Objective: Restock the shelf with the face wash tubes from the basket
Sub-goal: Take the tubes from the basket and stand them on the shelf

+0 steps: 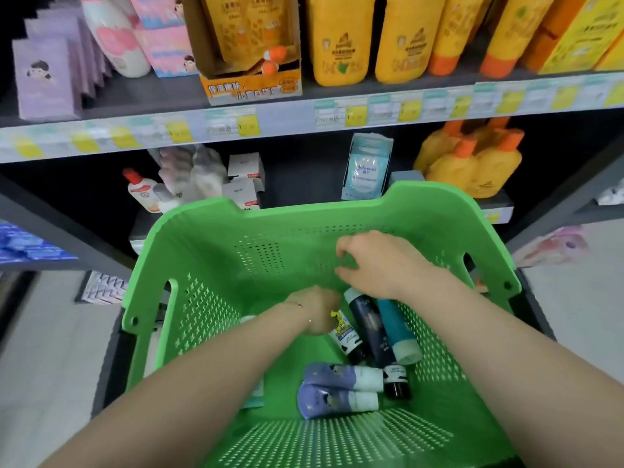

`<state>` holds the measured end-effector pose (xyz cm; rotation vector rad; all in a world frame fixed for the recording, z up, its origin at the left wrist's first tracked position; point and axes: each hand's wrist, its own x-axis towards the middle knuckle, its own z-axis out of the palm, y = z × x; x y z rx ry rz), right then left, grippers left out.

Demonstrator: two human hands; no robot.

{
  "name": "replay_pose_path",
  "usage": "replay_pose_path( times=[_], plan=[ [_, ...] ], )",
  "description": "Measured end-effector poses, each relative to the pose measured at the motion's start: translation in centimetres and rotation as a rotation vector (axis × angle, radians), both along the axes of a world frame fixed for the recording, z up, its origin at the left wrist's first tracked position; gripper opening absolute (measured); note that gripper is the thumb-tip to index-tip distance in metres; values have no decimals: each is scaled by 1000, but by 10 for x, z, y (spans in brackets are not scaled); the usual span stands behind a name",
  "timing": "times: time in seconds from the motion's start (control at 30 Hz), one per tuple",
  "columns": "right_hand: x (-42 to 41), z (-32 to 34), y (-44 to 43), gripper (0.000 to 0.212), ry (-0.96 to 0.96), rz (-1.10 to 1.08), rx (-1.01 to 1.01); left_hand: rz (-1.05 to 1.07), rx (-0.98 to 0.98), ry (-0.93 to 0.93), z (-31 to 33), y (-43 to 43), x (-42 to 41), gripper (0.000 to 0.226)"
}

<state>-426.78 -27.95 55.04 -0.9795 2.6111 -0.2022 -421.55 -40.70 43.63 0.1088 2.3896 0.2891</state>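
Note:
A green plastic basket (209, 214) stands in front of the shelf, and both my hands are inside it. Several face wash tubes lie at its bottom: a white tube with a yellow print (342, 332), a dark navy tube (369, 329), a teal tube (395, 329) and two purple tubes (341, 376). My left hand (315, 309) is down on the tail end of the white tube, its fingers curled around it and partly hidden. My right hand (381, 265) hovers above the navy and teal tubes, fingers loosely bent, holding nothing.
The upper shelf board (287, 125) carries price labels and yellow bottles (337, 42). On the lower shelf behind the basket stand small white boxes (244, 177), a light blue pack (366, 170) and more yellow bottles (472, 163), with a dark gap between boxes and pack.

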Motion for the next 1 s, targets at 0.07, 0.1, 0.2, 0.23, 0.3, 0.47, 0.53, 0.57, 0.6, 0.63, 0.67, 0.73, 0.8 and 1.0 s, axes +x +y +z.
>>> replay_pose_path(
  times=[0.07,0.1,0.2,0.23,0.3,0.47,0.53,0.57,0.6,0.63,0.67,0.73,0.8,1.0],
  plan=[
    [0,-1,0,26,8,2,-3,2,14,-50,-15,6,-4,40],
    [1,-2,0,26,8,4,0,30,30,-75,-23,9,-5,38],
    [1,-3,1,26,-24,3,9,211,127,-131,-46,17,-5,27],
    [0,-3,1,26,-33,-1,5,294,152,-146,-54,18,-4,22],
    [-3,-3,2,26,-41,-14,-6,460,192,-175,-67,19,1,15],
    [-4,-5,1,26,-44,-19,-24,843,317,-253,-99,13,7,30],
    [-3,-5,1,26,-40,-21,-30,1012,397,-257,-112,10,6,49],
    [-3,-6,1,27,-39,-22,-33,1119,442,-266,-115,9,5,55],
    [-3,-6,1,27,-40,-25,-34,1219,484,-269,-121,8,5,59],
    [-2,-6,1,28,-44,-26,-34,1298,520,-263,-127,8,4,62],
    [-2,-6,1,28,-48,-25,-31,1349,540,-265,-129,8,4,64],
    [-2,-7,0,28,-56,-26,-26,1394,570,-280,-129,12,4,52],
    [-2,-7,0,29,-61,-31,-32,1373,580,-272,-126,18,5,27],
    [-1,-5,-1,28,-65,-31,-39,1309,604,-209,-127,23,5,34]
  ],
)
